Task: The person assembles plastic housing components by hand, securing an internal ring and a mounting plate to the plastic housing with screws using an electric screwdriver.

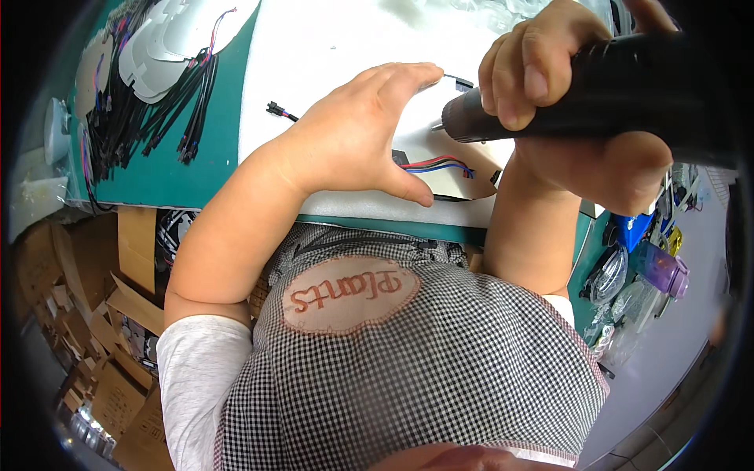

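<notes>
My right hand (542, 86) is wrapped round a thick black electric screwdriver (628, 94). Its thin metal bit points left, over a pale, thin panel (452, 161). My left hand (361, 129) curves along the panel's left side, thumb and forefinger spread wide apart near its two edges. Whether those fingertips press on the panel is hard to make out. Red, blue and black wires (440, 164) lie across the panel beside my left thumb. Past my left wrist, a black cable connector (279, 110) sticks out on the white foam sheet (275, 78).
On the green table mat (161, 180) at left lie a bundle of black cables (196, 110) and stacked white rounded plates (153, 51). Clear plastic bags (487, 14) lie at the back. A purple bottle (664, 269) is at right; cardboard boxes (126, 400) stand lower left.
</notes>
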